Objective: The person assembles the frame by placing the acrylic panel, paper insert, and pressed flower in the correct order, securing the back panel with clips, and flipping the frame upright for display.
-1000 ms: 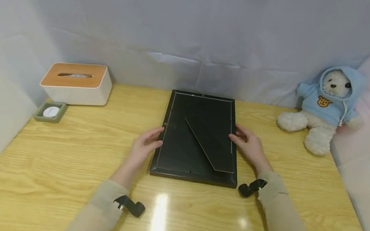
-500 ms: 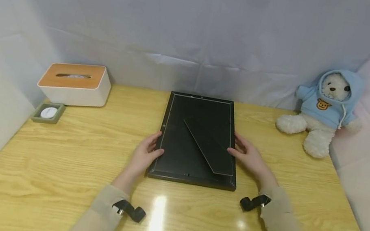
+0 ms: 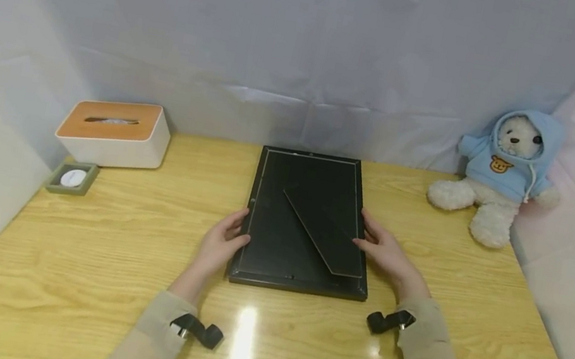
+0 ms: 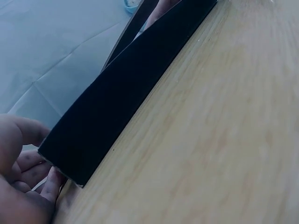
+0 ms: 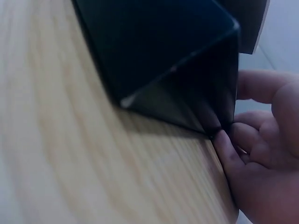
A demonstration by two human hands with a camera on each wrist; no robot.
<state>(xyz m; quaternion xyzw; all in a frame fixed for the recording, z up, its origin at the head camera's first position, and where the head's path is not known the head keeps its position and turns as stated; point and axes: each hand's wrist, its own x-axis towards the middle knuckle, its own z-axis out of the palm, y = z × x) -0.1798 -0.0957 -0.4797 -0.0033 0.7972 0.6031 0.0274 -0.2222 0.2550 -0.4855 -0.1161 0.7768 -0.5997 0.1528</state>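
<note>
A black picture frame (image 3: 264, 259) lies back side up on the wooden table, its stand flap (image 3: 331, 242) slanting across the backing toward the near right corner. My left hand (image 3: 217, 245) grips the frame's left edge, thumb on top and fingers along the side. On the opposite edge, my right hand (image 3: 388, 258) holds the frame with its thumb over the rim by the flap. In the left wrist view, the fingers (image 4: 52, 184) reach low at the frame's side wall. Fingertips (image 5: 224, 144) in the right wrist view sit at its bottom edge by the tabletop. The frame's front is hidden.
At the back left stands a white tissue box (image 3: 138, 154) with an orange lid. A small green square tray (image 3: 85, 185) with a round white piece is in front of it. A plush bear (image 3: 493, 222) in a blue hoodie leans at the back right. Pale curtains enclose the table.
My right hand has slid along the frame's right edge toward me, and the left a little along its own edge. The view has tilted slightly; the frame stays nearly in place.
</note>
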